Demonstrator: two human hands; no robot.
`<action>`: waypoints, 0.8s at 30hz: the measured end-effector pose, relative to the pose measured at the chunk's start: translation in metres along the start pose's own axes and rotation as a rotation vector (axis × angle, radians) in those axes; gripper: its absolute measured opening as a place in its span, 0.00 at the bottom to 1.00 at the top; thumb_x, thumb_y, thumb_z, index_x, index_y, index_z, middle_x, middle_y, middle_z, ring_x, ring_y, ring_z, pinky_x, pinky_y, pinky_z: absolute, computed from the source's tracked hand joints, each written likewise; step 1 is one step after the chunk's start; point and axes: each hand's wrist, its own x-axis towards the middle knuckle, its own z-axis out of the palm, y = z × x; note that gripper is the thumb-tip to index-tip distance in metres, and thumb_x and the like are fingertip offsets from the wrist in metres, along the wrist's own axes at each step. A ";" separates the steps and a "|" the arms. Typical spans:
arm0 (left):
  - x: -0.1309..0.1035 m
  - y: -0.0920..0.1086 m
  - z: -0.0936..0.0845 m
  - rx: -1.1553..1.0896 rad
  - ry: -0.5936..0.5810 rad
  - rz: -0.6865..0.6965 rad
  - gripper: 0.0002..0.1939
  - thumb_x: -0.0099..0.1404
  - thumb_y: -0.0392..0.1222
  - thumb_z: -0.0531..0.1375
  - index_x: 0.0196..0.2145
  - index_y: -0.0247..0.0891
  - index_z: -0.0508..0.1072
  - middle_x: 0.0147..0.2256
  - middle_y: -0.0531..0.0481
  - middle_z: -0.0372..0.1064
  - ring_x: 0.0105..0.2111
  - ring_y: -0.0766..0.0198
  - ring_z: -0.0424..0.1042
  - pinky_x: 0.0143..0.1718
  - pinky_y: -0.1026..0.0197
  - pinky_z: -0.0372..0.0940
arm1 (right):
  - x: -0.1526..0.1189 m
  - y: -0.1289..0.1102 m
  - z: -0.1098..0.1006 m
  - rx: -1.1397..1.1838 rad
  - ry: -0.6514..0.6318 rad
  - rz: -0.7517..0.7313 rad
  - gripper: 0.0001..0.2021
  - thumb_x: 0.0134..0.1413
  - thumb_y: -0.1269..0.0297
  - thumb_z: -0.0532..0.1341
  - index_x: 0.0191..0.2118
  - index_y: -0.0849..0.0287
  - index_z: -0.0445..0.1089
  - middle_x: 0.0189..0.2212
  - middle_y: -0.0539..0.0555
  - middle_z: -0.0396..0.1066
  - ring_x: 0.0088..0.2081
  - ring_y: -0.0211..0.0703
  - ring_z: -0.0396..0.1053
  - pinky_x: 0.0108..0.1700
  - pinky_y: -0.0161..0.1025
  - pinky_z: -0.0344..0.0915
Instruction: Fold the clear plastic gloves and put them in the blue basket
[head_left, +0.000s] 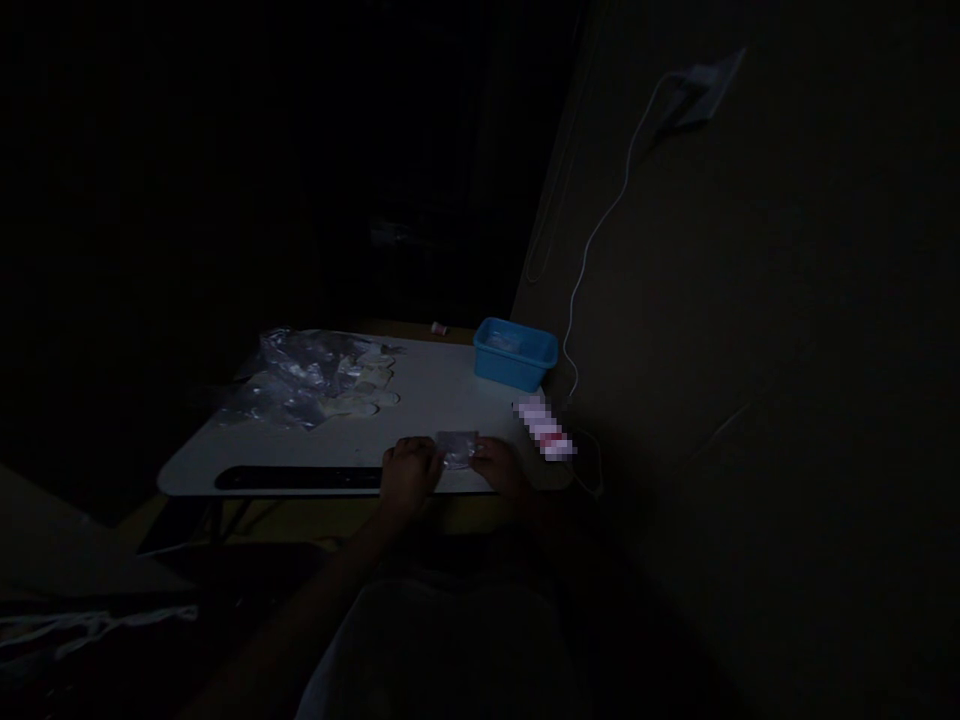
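Note:
Between my two hands, near the front edge of the white table (435, 385), is a small clear plastic bag (457, 449). My left hand (410, 471) is closed on the bag's left side, fingers curled. At its right side, my right hand (498, 466) pinches the bag. The light is very dim, so any contents of the bag cannot be made out. Toward the left of the table lie crumpled clear plastic bags (300, 365), with pale gloves (360, 392) beside them.
A blue plastic basket (510, 370) with something pale inside stands at the back right. Close to the right edge lies a lit phone (545, 430), its screen blurred. A white cable (600, 222) runs up the wall to a socket. Along the front edge is a black strip (300, 478).

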 end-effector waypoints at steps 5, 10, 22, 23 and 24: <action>0.000 0.002 -0.002 -0.006 -0.007 -0.022 0.17 0.63 0.45 0.47 0.38 0.36 0.72 0.41 0.44 0.70 0.43 0.54 0.65 0.42 0.53 0.59 | 0.000 -0.006 0.001 -0.081 0.022 0.021 0.12 0.41 0.73 0.59 0.36 0.56 0.71 0.31 0.50 0.74 0.34 0.41 0.71 0.38 0.36 0.66; -0.002 0.001 -0.003 -0.061 0.010 -0.022 0.18 0.64 0.44 0.45 0.37 0.37 0.72 0.42 0.45 0.70 0.44 0.56 0.65 0.43 0.54 0.58 | 0.000 -0.009 0.002 -0.132 0.033 0.048 0.14 0.43 0.73 0.59 0.39 0.59 0.71 0.36 0.54 0.74 0.38 0.43 0.71 0.41 0.38 0.66; -0.003 -0.003 0.001 -0.119 0.008 0.041 0.17 0.63 0.42 0.46 0.46 0.33 0.65 0.44 0.43 0.68 0.45 0.57 0.65 0.45 0.55 0.59 | 0.001 -0.015 0.002 -0.252 0.019 -0.004 0.12 0.46 0.72 0.57 0.40 0.60 0.71 0.39 0.56 0.73 0.40 0.43 0.69 0.43 0.37 0.64; -0.003 -0.003 0.001 -0.122 0.014 0.061 0.18 0.63 0.41 0.45 0.48 0.33 0.64 0.47 0.43 0.67 0.47 0.57 0.64 0.47 0.55 0.58 | 0.002 -0.015 0.002 -0.260 0.016 -0.010 0.12 0.47 0.72 0.57 0.40 0.61 0.71 0.39 0.56 0.73 0.40 0.43 0.69 0.44 0.37 0.64; -0.004 -0.002 0.001 -0.123 0.017 0.080 0.19 0.64 0.41 0.44 0.49 0.33 0.63 0.49 0.42 0.65 0.49 0.57 0.63 0.48 0.55 0.57 | 0.002 -0.015 0.002 -0.263 0.014 -0.011 0.13 0.47 0.72 0.57 0.40 0.61 0.71 0.39 0.56 0.72 0.41 0.43 0.69 0.44 0.37 0.64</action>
